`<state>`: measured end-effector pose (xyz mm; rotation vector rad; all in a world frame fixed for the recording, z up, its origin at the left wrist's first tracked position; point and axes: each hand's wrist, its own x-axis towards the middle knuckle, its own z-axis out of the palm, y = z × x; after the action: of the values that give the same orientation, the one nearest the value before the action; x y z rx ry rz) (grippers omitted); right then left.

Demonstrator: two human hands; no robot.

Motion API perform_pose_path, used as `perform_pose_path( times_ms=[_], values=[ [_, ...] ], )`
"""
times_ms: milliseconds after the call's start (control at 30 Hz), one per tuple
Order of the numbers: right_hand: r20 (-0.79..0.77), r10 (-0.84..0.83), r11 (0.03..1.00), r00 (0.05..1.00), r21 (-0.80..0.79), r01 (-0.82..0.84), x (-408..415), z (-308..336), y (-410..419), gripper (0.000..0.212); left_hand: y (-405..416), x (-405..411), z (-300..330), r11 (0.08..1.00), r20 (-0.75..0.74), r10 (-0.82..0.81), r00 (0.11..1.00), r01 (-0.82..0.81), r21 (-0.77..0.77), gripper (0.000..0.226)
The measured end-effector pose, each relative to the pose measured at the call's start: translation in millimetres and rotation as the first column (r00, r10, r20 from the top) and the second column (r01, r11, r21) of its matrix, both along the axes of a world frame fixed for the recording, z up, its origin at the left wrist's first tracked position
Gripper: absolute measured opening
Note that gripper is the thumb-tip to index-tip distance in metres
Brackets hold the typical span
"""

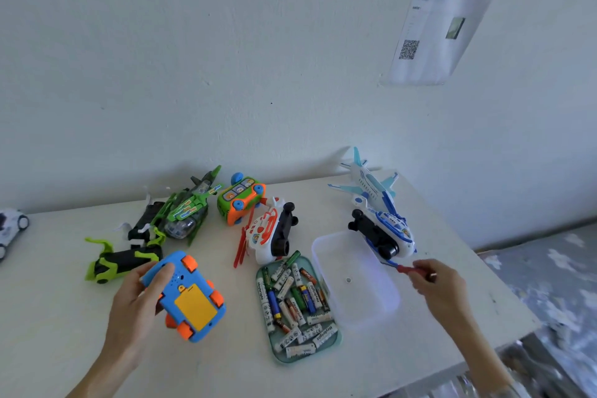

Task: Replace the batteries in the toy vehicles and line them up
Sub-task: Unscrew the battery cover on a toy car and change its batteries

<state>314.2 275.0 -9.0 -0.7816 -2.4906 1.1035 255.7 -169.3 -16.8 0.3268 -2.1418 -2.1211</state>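
Head view: the left hand (139, 297) grips a blue toy car (187, 296), held underside up above the table's (64, 317) front left part, its yellow battery cover (196, 306) facing up. The right hand (439, 281) pinches a red-handled screwdriver (410, 269) near the right edge, beside a clear lid (355, 278). A tray of batteries (295, 307) lies between the hands. A blue-and-white toy plane (378, 210) sits toward the back right corner.

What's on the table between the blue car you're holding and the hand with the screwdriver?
In the head view, a green tray of batteries and a clear plastic lid lie between the blue toy car in the left hand and the right hand.
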Motion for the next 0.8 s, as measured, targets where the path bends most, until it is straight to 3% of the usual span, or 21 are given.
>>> perform_pose_path(
  times_ms=[67, 167, 333, 533, 633, 733, 800],
  values=[
    [-0.129, -0.062, 0.998, 0.99, -0.017, 0.06, -1, 20, -3, 0.022, -1, 3, 6, 1.0, 0.028, -0.01, 1.0, 0.01, 0.009, 0.013],
    [-0.314, -0.099, 0.995, 0.944, -0.005, 0.103, 1, 58, -25, 0.008, -5, 5, 10, 0.998, 0.105, -0.064, 0.992, 0.064, -0.001, 0.011],
    [-0.565, -0.01, 0.978, 0.825, -0.177, -0.109, 1, 101, -108, 0.018, -13, 10, 14, 0.976, 0.204, -0.185, 0.961, 0.205, -0.08, 0.017],
    [-0.564, 0.264, 0.806, 0.782, -0.316, -0.5, -8, 90, -217, 0.013, -14, 14, 10, 0.956, 0.175, -0.203, 0.963, 0.234, -0.178, 0.024],
    [-0.546, 0.369, 0.755, 0.752, -0.295, -0.585, -13, 75, -260, 0.013, -10, 14, 6, 0.955, 0.078, -0.16, 0.984, 0.174, -0.241, 0.029],
    [-0.542, 0.434, 0.753, 0.719, -0.219, -0.62, -18, 65, -290, 0.027, -9, 11, -6, 0.939, -0.085, -0.083, 0.993, 0.049, -0.339, 0.015],
    [-0.549, 0.436, 0.764, 0.713, -0.194, -0.616, -23, 59, -301, 0.028, -12, 12, -12, 0.941, -0.126, -0.088, 0.988, 0.041, -0.337, 0.022]
  ],
)
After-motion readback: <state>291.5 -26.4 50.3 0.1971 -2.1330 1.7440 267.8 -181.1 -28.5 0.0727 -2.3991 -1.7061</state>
